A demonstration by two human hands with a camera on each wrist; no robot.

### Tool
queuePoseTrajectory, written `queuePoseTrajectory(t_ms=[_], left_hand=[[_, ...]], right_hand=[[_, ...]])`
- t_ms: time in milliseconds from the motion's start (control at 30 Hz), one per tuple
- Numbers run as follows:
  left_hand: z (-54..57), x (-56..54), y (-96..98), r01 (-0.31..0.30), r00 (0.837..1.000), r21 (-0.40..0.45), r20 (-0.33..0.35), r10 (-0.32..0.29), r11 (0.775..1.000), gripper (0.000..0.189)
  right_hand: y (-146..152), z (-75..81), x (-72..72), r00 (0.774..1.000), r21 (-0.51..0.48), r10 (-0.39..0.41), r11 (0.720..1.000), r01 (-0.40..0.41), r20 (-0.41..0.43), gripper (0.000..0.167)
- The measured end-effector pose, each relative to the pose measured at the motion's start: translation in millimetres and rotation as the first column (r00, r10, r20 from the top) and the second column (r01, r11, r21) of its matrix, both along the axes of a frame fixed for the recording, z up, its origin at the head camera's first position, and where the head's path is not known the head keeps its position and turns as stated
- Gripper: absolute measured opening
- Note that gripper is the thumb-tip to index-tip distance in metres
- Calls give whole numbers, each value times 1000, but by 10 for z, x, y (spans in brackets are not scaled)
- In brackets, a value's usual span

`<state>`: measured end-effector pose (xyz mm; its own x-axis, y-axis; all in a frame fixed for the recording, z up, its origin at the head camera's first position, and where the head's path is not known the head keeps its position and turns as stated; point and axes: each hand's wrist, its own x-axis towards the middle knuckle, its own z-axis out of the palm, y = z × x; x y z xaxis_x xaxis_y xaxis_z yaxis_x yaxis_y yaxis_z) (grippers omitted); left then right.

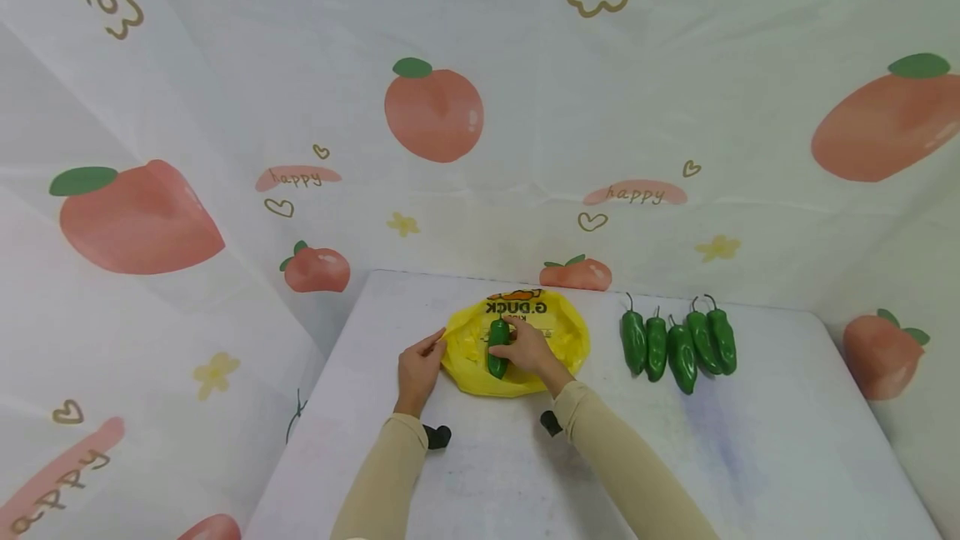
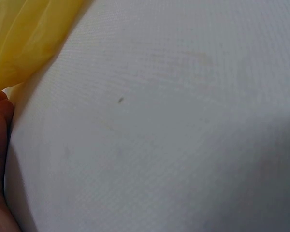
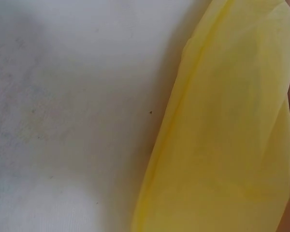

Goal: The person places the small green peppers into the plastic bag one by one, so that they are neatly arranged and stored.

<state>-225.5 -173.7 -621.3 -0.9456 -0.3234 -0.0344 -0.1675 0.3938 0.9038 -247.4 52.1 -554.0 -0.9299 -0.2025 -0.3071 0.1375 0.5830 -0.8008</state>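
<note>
A yellow plastic bag (image 1: 465, 373) lies on the table with its mouth spread wide and some mirrored print inside. At its left rim, my left hand (image 1: 417, 369) pinches the edge between thumb and fingers; the left wrist view catches only part of those fingers beside the bag (image 2: 29, 43). My right hand (image 1: 530, 348) reaches across the right rim and grips a green chili pepper (image 1: 497, 357), stem pointing away, within the bag's mouth. From the right wrist, the yellow bag wall (image 3: 222, 125) hides most of that hand and the pepper.
Several green peppers (image 1: 681, 357) lie in a row to the right of the bag, stems toward the back wall. A printed fabric wall (image 1: 495, 215) rises behind the white table (image 1: 675, 473). Dark wrist mounts (image 1: 437, 437) hang below both wrists.
</note>
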Motion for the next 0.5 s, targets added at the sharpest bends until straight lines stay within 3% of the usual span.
queuePoseTrajectory(t_ms=[500], left_hand=[[6, 12, 2, -3, 1000, 17, 29, 3, 1000, 30]], right_hand=[[36, 22, 1, 1000, 29, -5, 1000, 6, -5, 71]])
